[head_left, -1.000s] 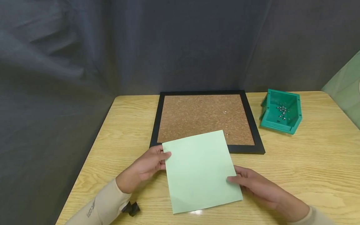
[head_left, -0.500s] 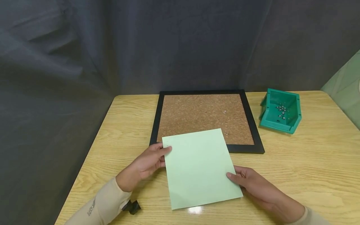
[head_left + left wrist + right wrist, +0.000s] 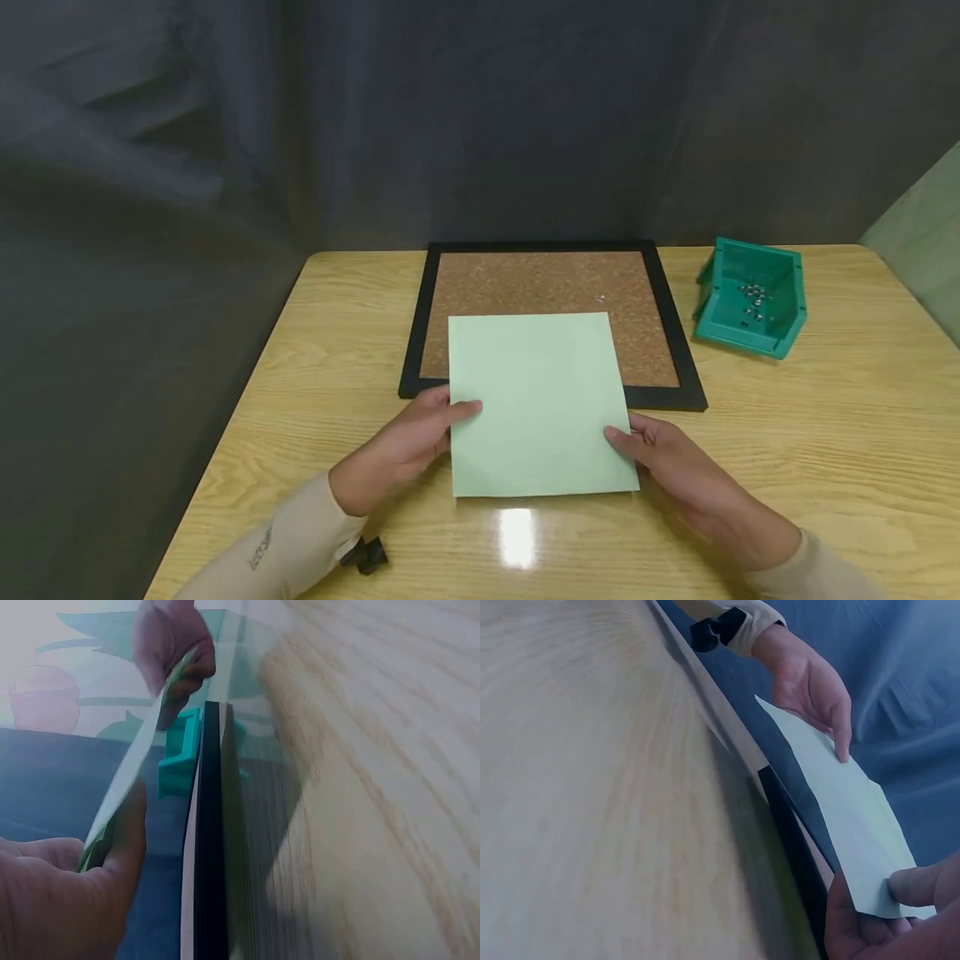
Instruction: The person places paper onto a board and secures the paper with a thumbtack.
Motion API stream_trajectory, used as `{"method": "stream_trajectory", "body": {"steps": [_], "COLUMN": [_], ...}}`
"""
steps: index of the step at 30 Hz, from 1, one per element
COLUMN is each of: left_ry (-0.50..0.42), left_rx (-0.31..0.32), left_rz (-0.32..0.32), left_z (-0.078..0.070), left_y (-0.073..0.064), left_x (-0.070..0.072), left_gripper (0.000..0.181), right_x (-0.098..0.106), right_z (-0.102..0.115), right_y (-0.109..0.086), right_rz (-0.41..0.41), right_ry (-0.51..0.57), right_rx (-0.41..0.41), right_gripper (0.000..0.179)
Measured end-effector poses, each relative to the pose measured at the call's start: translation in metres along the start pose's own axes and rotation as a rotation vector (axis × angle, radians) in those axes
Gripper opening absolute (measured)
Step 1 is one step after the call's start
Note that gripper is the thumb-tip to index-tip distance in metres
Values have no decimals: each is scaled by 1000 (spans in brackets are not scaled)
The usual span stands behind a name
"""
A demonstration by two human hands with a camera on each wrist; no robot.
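Observation:
A pale green sheet of paper [image 3: 536, 400] is held up off the table between both hands, its far part overlapping the near side of a black-framed corkboard [image 3: 547, 279]. My left hand [image 3: 408, 442] pinches the left edge, thumb on top and fingers underneath. On the opposite edge, lower down, my right hand [image 3: 682, 471] grips the paper the same way. In the left wrist view the sheet [image 3: 127, 772] appears nearly edge-on above the board. The right wrist view shows the paper [image 3: 840, 802] stretched between the two hands, apart from the tabletop.
A green plastic bin [image 3: 750, 300] with several small metallic pieces inside stands right of the corkboard. The wooden table [image 3: 825, 433] reaches up to a dark cloth backdrop [image 3: 487, 125]. A black device [image 3: 365, 554] sits at the left wrist.
The paper has moved away from me, further over the corkboard, and turned so that its edges lie squarer to the board. Both hands kept hold of it.

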State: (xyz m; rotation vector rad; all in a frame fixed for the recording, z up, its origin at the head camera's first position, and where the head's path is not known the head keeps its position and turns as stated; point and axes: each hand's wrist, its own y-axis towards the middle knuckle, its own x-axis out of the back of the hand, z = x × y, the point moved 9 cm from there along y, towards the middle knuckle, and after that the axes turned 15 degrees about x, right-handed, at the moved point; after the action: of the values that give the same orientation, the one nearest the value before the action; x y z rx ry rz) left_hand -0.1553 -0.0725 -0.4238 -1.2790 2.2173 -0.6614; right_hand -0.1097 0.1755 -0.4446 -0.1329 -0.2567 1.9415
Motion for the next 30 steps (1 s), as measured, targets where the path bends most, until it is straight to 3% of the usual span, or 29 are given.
{"method": "stream_trajectory", "body": {"steps": [6,14,17,24,30], "left_ry": [-43,-127,-128,-127,-76], "left_rx": [7,-14,-19,-17,-54], "left_rz": [-21,-90,-115,-228,-259], "left_z": [2,-2,-5,-22,-40], "left_y": [3,5,7,17,30], "left_x": [-3,-1,1,15,24], "left_gripper": [41,34,39,65,62], "right_x": [8,18,20,22,31], "right_z": [10,18,20,29,42], "right_y": [11,24,28,41,57], "right_rz": [-45,-76,-86,-93,-126], "right_ry": [-52,-33,-39,-45,-31], "right_rx": [27,29,30,36,78], "right_gripper": [62,65,64,60,59]}}
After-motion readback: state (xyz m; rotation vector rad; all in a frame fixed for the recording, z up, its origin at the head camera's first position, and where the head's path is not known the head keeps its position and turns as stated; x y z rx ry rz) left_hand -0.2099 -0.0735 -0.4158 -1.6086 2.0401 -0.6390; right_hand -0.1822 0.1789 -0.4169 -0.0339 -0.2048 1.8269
